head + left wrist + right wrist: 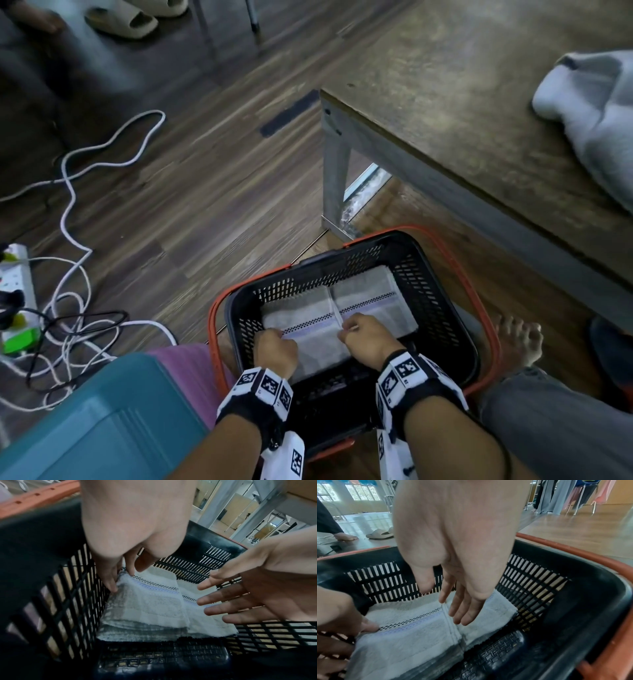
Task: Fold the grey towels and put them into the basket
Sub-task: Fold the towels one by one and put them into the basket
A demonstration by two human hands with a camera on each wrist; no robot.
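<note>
A black mesh basket (445, 274) with orange handles stands on the floor. Two folded grey-white towels lie side by side in it, one on the left (308, 342) and one on the right (373, 291). Both hands are inside the basket. My left hand (275, 346) pushes its fingers (112, 584) down at the left towel's (150, 601) outer edge, against the basket wall (51, 588). My right hand (363, 334) hovers with straight fingers (462, 612) over the seam between the towels, holding nothing. Another grey towel (589, 113) lies crumpled on the table.
The wooden table (445, 102) stands behind the basket, its metal leg (334, 178) just beyond the rim. White cables and a power strip (17, 274) lie on the floor at left. A teal lid (102, 428) sits near my left arm, a bare foot (520, 339) at right.
</note>
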